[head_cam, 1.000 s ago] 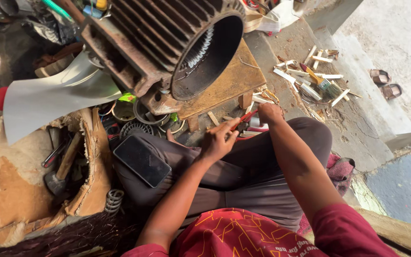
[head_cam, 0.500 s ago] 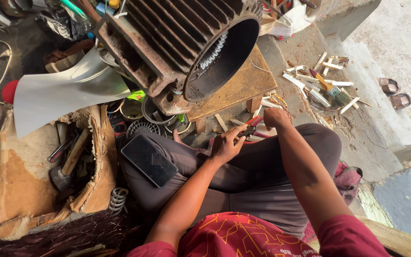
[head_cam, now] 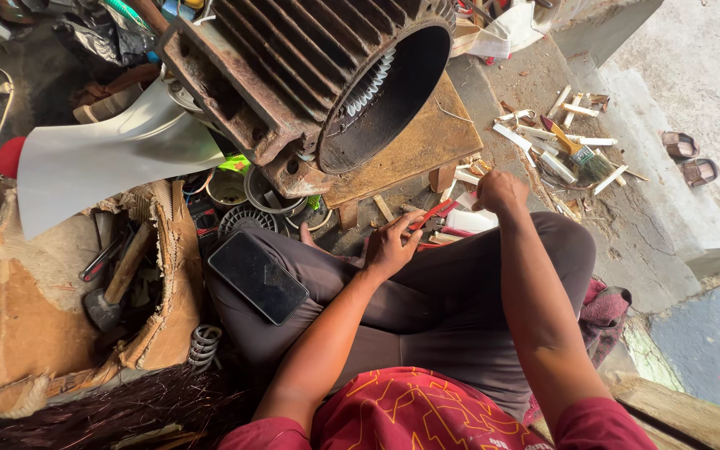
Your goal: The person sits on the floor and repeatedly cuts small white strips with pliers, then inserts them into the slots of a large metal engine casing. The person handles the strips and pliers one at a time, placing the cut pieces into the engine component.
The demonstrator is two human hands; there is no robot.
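A: In the head view, what has shifted over the last second?

B: Little. The left hand [head_cam: 393, 247] stays on the red-handled pliers [head_cam: 428, 220], fingers curled round the grips, just below the wooden block [head_cam: 414, 142]. The right hand [head_cam: 500, 190] has closed to a fist beside them; what it pinches cannot be told.

A: And the motor housing [head_cam: 310, 83]?

B: Unmoved on the block, so the work remains at the knee.

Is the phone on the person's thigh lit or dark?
Dark: the phone lies flat, face up on the left thigh, its screen plain black.
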